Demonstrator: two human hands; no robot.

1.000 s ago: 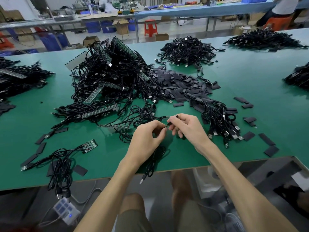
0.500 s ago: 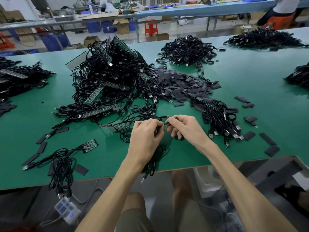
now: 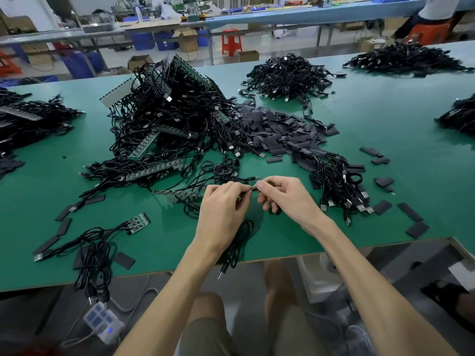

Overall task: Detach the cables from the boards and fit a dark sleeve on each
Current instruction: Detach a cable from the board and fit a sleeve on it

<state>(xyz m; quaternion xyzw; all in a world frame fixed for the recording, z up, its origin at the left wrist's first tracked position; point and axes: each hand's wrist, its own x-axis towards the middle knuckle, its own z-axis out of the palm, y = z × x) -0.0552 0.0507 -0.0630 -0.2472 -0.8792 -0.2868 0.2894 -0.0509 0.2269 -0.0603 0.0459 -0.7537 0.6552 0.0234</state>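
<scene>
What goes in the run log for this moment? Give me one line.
left hand: grips cable | right hand: pinches cable end | cable tail: hangs past table edge

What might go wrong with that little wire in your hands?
The thin black cable loops under the left hand and its plug hangs past the green table edge; it may snag or drag. The right hand and left pinch only its tiny end, so the grip could slip.
</scene>
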